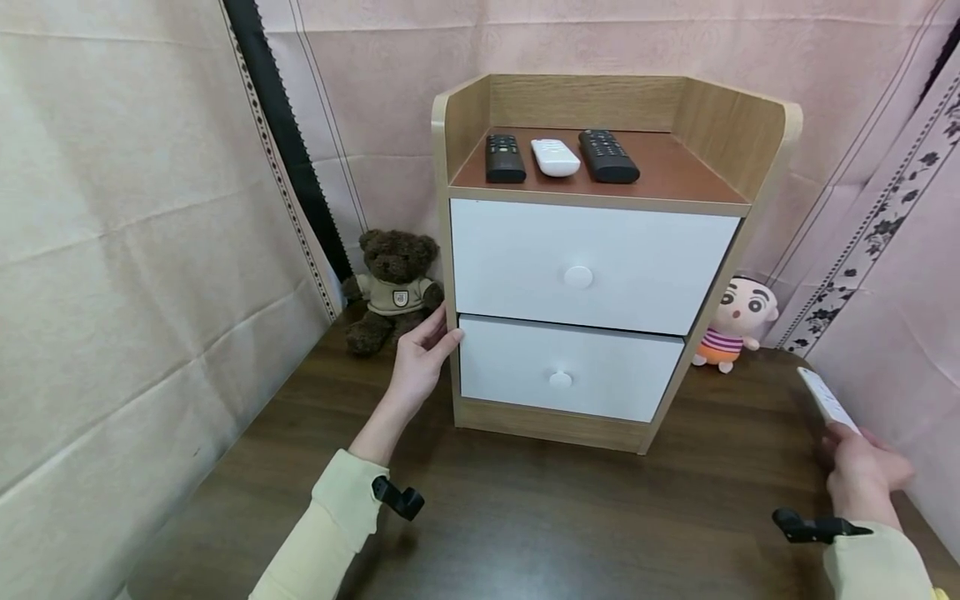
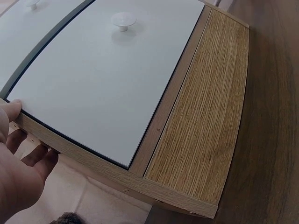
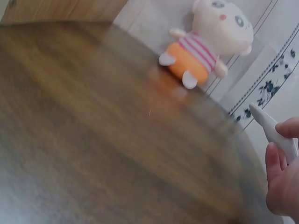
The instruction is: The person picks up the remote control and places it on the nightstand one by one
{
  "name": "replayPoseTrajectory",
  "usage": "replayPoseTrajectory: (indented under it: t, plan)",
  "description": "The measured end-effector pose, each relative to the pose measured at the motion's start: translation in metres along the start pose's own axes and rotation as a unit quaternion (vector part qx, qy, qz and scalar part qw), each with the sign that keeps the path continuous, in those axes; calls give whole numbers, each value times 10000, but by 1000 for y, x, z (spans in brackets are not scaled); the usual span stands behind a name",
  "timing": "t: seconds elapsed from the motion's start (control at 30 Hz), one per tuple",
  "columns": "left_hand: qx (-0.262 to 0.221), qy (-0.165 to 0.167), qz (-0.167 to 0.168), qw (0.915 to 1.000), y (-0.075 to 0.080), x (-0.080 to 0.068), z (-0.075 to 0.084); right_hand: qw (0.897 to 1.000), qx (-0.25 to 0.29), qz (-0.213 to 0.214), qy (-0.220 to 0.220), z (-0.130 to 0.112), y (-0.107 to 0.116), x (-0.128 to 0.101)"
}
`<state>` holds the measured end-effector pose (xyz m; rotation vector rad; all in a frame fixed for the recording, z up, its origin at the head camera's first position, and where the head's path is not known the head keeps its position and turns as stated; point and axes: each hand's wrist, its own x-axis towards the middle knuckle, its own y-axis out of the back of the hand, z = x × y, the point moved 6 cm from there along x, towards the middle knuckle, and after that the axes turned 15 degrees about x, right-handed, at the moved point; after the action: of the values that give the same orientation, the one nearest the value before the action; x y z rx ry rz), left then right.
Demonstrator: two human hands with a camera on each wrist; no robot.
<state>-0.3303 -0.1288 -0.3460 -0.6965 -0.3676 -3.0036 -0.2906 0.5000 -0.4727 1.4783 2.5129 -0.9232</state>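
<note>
A small wooden cabinet [image 1: 551, 432] with two white drawers stands on the table, both drawers closed. My left hand [image 1: 420, 362] holds the cabinet's left front edge: the thumb lies on the front by the lower drawer [image 2: 107, 84], and the fingers rest against the side panel. Over at the far right, my right hand [image 1: 866, 471] grips a white remote control [image 1: 827, 400] by its near end, thumb on one face and fingers on the other. Three more remotes lie on the cabinet's brown top: a black one [image 1: 505, 158], a white one [image 1: 556, 157] and a larger black one [image 1: 608, 157].
Left of the cabinet sits a brown teddy bear [image 1: 393, 287], close to my left fingers. A plush doll [image 1: 735, 323] in orange shorts sits on its right. Light curtains [image 1: 150, 250] surround the dark wooden table [image 1: 525, 517] at the sides and back.
</note>
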Motion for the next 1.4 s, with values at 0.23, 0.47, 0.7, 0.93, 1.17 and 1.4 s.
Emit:
replayPoseTrajectory:
  t: [0.23, 0.47, 0.7, 0.93, 1.17, 1.4]
  plan:
    - [8, -32, 43, 10000, 1, 1, 2, 9981, 503, -335, -138, -11, -18, -12]
    - [-11, 7, 56, 10000, 3, 1, 1, 9908, 1201, -564, -274, -24, -35, -28]
    - [-46, 20, 57, 10000, 3, 1, -1, 9721, 2095, -1013, -299, -38, -52, -44]
    - [-6, 5, 64, 10000, 2, 1, 0, 9569, 2262, -1747, -516, -46, -66, -61]
    - [16, -8, 42, 10000, 1, 2, -1, 9272, 2591, -2604, -728, -54, -74, -76]
    - [51, 10, 14, 10000, 1, 2, -1, 8939, 2721, -3521, -534, -62, -80, -90]
